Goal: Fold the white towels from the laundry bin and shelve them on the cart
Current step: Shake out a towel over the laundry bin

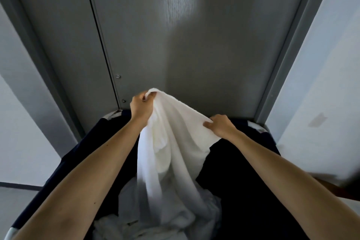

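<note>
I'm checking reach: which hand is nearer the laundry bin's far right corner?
Right. The right hand pinches the towel just left of that corner; the left hand holds the towel up across the bin, by its far left corner.

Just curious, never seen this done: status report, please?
Left hand pinches white towel at top corner. Right hand grips its edge. Towel hangs into laundry bin, unfolded. Nothing blocking.
</note>
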